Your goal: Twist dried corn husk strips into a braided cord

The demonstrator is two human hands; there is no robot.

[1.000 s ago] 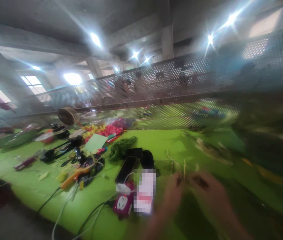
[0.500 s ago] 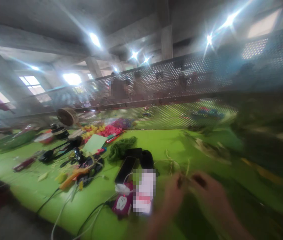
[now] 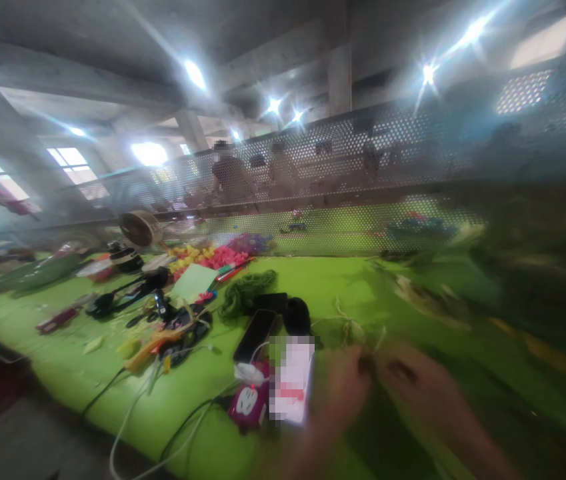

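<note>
Left hand (image 3: 347, 377) and right hand (image 3: 410, 373) close together over the green bench (image 3: 330, 273), fingertips facing across a narrow gap, fingers of both curled inward. Too blurred to tell how nearly closed, or to tell a firm hold from mere contact. Between the fingertips, a thin pale strand (image 3: 381, 337), free end sticking up above the fingers. On the bench just beyond the left hand, a twisted pale cord (image 3: 345, 320).

Tightest on the left: lit phone (image 3: 293, 383) just beside the left wrist, with dark phone (image 3: 257, 335), black pouch (image 3: 296, 315) and purple charger (image 3: 249, 405) crowded round. Farther left, green yarn (image 3: 245, 293), a pale card (image 3: 195, 282) and an orange tool (image 3: 150, 352). Nearby, a white cable (image 3: 119, 433) looping out past the front edge.

Most room straight ahead: plain green surface from the cord back to the foot of the perforated screen (image 3: 323, 227), a hard limit there. Right of that, pale strips (image 3: 427, 303) and a blurred dark heap (image 3: 547, 247), narrowing the sideways room on the right. Under both hands, deep shadow, details lost.
</note>
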